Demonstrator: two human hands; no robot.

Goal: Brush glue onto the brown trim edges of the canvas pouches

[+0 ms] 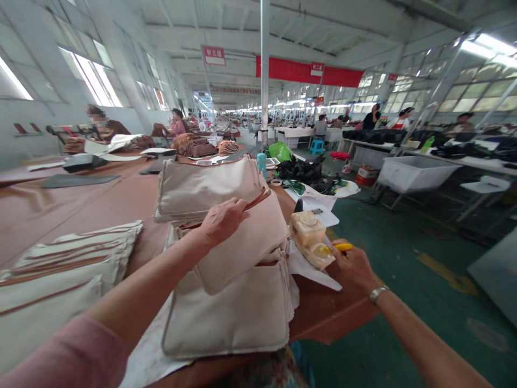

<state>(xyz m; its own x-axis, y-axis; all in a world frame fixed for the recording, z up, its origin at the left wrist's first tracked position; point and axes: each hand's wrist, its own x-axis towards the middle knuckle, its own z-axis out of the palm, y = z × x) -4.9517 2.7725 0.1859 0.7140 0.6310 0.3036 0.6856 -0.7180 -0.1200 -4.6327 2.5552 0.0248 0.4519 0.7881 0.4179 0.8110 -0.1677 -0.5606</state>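
Note:
My left hand [224, 218] is closed at the upper edge of a cream leather-like bag panel [242, 242], where brown trim shows beside the fingertips. This panel lies tilted over a stack of similar cream panels [226, 315], with another pile of cream panels [208, 186] behind it. To the right, my right hand [355, 267] grips a yellow-handled brush [342, 247]. The brush's far end reaches the opening of a glue-stained, yellowish container [309, 231], so its bristles are hidden. A wristwatch [378, 294] is on my right wrist.
More cream panels with brown edges [72, 258] lie on the brown-covered table [153, 245] at left. Black scraps [302, 172], a green bag [280, 151] and a turquoise bottle [262, 163] stand beyond the stack. A white bin [418, 172] is across the green floor. People work farther back.

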